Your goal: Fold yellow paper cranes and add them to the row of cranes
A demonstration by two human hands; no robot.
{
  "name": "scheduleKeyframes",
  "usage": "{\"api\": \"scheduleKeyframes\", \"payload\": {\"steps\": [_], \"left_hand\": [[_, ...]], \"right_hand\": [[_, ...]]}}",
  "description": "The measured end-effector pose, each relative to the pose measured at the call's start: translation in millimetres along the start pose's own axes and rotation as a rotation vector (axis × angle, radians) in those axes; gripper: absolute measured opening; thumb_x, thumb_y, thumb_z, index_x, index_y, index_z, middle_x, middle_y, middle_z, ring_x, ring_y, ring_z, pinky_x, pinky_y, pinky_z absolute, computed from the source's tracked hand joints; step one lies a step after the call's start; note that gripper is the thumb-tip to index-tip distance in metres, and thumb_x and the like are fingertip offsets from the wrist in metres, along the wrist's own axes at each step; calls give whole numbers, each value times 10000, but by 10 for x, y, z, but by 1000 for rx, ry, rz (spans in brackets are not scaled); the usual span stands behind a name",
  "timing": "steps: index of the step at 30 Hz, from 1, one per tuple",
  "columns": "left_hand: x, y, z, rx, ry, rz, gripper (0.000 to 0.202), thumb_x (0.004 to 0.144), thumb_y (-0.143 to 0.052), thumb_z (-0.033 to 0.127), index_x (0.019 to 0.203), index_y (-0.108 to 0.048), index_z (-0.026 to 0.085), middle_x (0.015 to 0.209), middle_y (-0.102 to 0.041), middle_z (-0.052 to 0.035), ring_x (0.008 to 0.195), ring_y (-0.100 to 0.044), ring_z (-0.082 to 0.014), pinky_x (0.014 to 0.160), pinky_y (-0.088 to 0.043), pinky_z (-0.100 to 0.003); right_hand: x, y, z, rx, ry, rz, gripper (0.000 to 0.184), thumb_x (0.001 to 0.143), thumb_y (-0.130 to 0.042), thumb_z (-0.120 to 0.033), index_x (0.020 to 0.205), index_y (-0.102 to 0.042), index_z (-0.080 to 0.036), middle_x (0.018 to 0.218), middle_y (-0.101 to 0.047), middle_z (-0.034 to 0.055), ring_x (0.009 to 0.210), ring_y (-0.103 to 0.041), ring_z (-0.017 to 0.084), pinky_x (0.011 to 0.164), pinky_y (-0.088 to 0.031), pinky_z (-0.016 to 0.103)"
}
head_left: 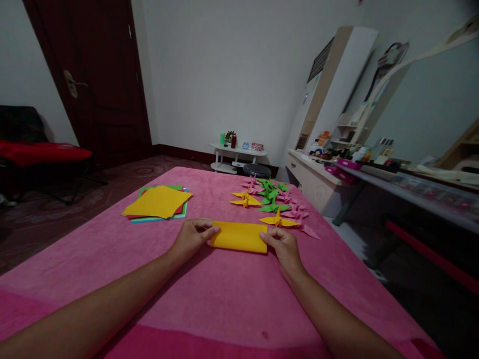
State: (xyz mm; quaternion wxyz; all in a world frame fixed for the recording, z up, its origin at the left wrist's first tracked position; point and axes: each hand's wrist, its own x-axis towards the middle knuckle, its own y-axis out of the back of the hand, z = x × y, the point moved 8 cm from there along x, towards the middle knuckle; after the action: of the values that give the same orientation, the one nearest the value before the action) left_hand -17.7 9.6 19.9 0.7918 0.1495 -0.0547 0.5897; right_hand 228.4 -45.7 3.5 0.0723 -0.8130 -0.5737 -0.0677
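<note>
A yellow sheet of paper (239, 237), folded into a rectangle, is held between my two hands above the pink cloth. My left hand (194, 235) pinches its left end, thumb on the near face. At the right end, my right hand (282, 247) grips the paper the same way, with its other fingers partly hidden behind. Just beyond it stand folded paper cranes: yellow ones (246, 199), green ones (275, 207) and pink ones (298, 212). To the left lies a stack of coloured square papers, a yellow sheet (159, 202) on top.
The pink cloth (168, 309) covers the table. Beyond its far edge are a round dark stool (257, 170) and a small white stand (220, 167) bearing small items. A cluttered dressing table (314, 174) runs along the right. A red-draped chair (41, 153) stands left.
</note>
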Motion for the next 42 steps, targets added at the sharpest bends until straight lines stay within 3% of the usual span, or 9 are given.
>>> {"api": "scheduleKeyframes", "payload": {"steps": [8,16,28,42], "left_hand": [[-14,14,21,-37,38,23,206,669,-648,323,599,-630,130,573,-595,-5,546,-530,-112,541,-404,-210],[-16,36,-65,-114,95,49,211,654,-669,337,670,-661,126,591,-623,-13,552,-544,-116,544,-410,-212],[-23,72,-41,-124,95,85,209,624,-692,328,668,-665,126,562,-618,-8,518,-530,-109,520,-403,-210],[-27,78,-20,-160,114,105,175,601,-716,287,634,-661,125,570,-633,-10,531,-551,-110,529,-427,-205]], "right_hand": [[-20,22,-16,3,-7,39,229,543,-759,-318,563,-598,-156,581,-567,-7,554,-494,120,538,-387,246],[-7,47,10,9,-9,46,233,544,-762,-319,573,-591,-164,564,-569,-25,525,-490,112,519,-376,242],[-1,38,6,-9,-12,44,281,542,-759,-381,582,-584,-164,565,-574,-11,519,-500,124,499,-377,248],[-13,33,5,16,-19,46,254,565,-757,-349,585,-583,-165,545,-578,-23,509,-501,117,501,-376,243]]}}
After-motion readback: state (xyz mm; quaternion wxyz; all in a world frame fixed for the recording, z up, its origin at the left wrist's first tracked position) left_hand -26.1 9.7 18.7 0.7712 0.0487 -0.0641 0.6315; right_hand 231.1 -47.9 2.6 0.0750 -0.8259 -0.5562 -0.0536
